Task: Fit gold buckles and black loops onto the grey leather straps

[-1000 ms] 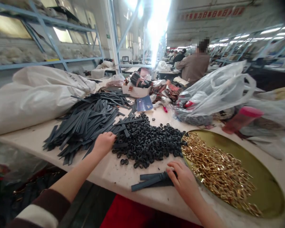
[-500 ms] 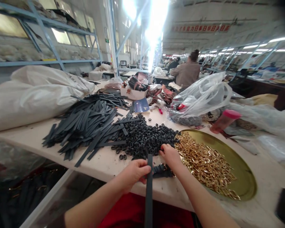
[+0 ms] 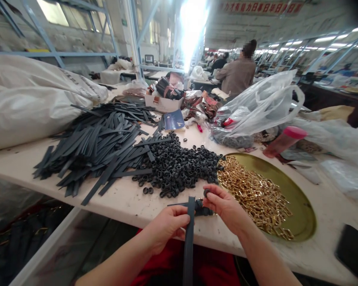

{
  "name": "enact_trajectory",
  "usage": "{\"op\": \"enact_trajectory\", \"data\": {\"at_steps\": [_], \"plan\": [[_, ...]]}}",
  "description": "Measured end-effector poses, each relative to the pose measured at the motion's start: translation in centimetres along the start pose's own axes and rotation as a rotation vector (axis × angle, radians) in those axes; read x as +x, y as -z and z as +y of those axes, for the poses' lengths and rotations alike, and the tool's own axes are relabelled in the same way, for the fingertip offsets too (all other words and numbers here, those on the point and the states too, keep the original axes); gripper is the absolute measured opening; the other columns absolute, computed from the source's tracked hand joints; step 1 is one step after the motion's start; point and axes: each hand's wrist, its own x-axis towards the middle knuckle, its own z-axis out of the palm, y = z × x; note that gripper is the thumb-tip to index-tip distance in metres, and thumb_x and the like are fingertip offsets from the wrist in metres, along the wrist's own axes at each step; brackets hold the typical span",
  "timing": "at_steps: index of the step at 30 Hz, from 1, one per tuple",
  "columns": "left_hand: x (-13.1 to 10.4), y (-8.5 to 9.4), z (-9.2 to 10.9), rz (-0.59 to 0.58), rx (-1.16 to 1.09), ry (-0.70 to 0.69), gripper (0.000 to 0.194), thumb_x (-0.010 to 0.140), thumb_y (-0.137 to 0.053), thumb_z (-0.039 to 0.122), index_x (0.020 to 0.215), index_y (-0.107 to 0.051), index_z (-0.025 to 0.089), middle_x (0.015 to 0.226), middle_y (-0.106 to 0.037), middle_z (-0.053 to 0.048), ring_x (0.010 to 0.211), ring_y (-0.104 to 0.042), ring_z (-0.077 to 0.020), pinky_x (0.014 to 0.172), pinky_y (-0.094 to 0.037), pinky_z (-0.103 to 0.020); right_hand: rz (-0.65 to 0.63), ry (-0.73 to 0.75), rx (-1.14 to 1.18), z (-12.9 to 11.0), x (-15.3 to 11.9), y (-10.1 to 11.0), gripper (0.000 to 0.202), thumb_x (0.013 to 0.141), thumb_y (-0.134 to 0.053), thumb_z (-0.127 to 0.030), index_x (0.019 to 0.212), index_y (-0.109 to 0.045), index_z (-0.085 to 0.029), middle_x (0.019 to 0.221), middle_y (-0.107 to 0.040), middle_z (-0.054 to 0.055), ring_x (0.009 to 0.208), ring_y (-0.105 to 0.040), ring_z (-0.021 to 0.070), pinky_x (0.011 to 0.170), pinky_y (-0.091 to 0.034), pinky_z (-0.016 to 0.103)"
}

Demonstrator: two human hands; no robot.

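Observation:
My left hand (image 3: 173, 222) is closed on a flat dark strap (image 3: 189, 242), its upper end pointing away from me and its lower part hanging over the table edge. Between the thumb and fingers of my right hand (image 3: 223, 204) is a small black loop (image 3: 206, 192), held a little to the right of the strap's end. Beyond both hands lies a heap of the same black loops (image 3: 179, 167). Partly hidden behind the strap and my fingers, several dark straps with gold buckles (image 3: 204, 209) rest on the table.
A big pile of dark straps (image 3: 98, 143) spreads to the left, beside a white sack (image 3: 32, 103). On the right, a round golden tray (image 3: 304, 210) bears many gold buckles (image 3: 256, 194). Farther back are a blue booklet (image 3: 174, 120), a clear plastic bag (image 3: 256, 107) and a pink-lidded jar (image 3: 283, 142).
My right hand has drawn back from the heap with a black loop pinched in it. My left hand still holds the strap. The camera view has tilted down slightly.

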Motion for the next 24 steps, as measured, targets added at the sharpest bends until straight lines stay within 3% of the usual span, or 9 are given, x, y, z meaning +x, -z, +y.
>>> {"op": "enact_trajectory", "data": {"at_steps": [3,7,14,20,24], "plan": [[0.8,0.0,0.0,0.018,0.078,-0.028,0.023,0.066,-0.06,0.027,0.083,-0.065,0.014,0.066,-0.054,0.002,0.056,-0.045,-0.0073,0.051,-0.036,-0.018,0.007,-0.156,0.409,0.5,-1.3,-0.8,0.027,0.061,-0.073,-0.026,0.083,-0.057,-0.02,0.072,-0.057,-0.004,0.062,-0.058,0.0086,0.066,-0.05,0.025],[1.6,0.2,-0.1,0.057,0.175,-0.051,0.019,0.068,-0.056,0.027,0.078,-0.063,0.013,0.059,-0.048,0.004,0.052,-0.039,-0.0066,0.048,-0.031,-0.018,0.033,-0.174,0.569,1.3,-1.6,-1.4,0.029,0.064,-0.073,-0.027,0.088,-0.058,-0.021,0.068,-0.059,-0.005,0.055,-0.054,0.0047,0.057,-0.047,0.018],[1.7,-0.3,0.1,0.114,0.248,-0.037,0.024,0.068,-0.056,0.033,0.08,-0.061,0.012,0.062,-0.051,0.003,0.055,-0.04,-0.0081,0.05,-0.031,-0.018,0.063,-0.213,0.573,1.9,-2.2,-1.4,0.03,0.061,-0.075,-0.032,0.082,-0.059,-0.019,0.064,-0.057,-0.004,0.051,-0.05,0.0067,0.052,-0.045,0.02],[2.0,-0.6,-0.2,0.097,0.291,-0.039,0.021,0.07,-0.052,0.03,0.078,-0.058,0.013,0.06,-0.05,0.004,0.05,-0.039,-0.0073,0.046,-0.029,-0.018,0.033,-0.098,0.401,3.0,-2.5,-1.9,0.027,0.072,-0.065,-0.039,0.065,-0.053,-0.016,0.058,-0.055,-0.003,0.05,-0.046,0.0066,0.049,-0.039,0.019],[1.7,-0.8,-0.4,0.086,0.31,-0.054,0.019,0.072,-0.048,0.026,0.082,-0.056,0.012,0.067,-0.058,0.001,0.052,-0.042,-0.0078,0.047,-0.031,-0.018,0.07,-0.108,0.466,3.3,-2.7,-2.2,0.025,0.071,-0.066,-0.037,0.067,-0.054,-0.016,0.06,-0.057,-0.003,0.05,-0.047,0.0063,0.05,-0.04,0.019]]}}
